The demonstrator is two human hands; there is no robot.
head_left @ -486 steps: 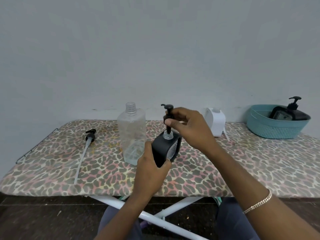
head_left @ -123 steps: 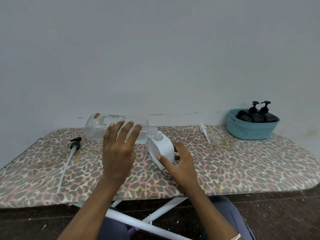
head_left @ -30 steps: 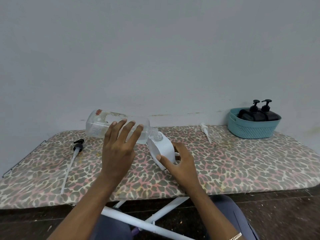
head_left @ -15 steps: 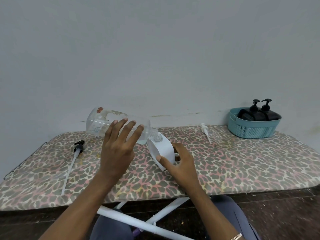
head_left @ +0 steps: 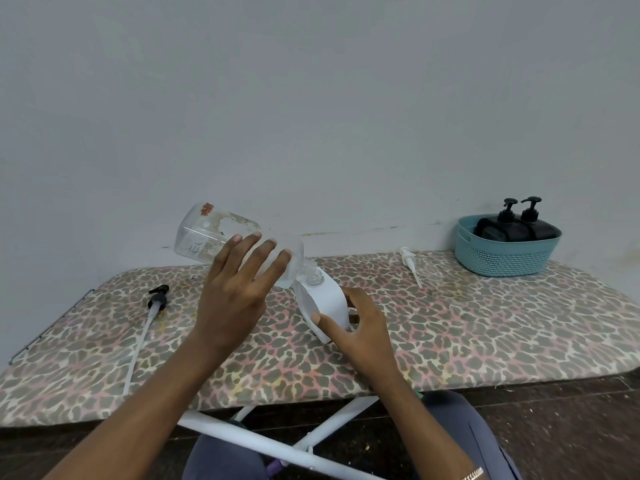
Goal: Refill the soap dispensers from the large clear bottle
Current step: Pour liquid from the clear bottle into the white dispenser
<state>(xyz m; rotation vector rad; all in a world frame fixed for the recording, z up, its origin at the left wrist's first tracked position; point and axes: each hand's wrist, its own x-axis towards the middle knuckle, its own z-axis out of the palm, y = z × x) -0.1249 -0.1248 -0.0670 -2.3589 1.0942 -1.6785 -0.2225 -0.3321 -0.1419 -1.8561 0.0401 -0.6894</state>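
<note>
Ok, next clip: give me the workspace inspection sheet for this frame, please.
Surface: ironing board with a leopard-print cover, on white legs.
Job's things: large clear bottle tilted, neck at the open mouth of the white dispenser; white pump and black pump lie loose on the board; two black dispensers, pumps on, in the teal basket at far right.
Clutter: nothing seen.
Grippers: left hand holds the bottle; right hand grips the white dispenser.
Cables: nothing seen.
Surroundings: plain grey wall behind, dark floor below.
</note>
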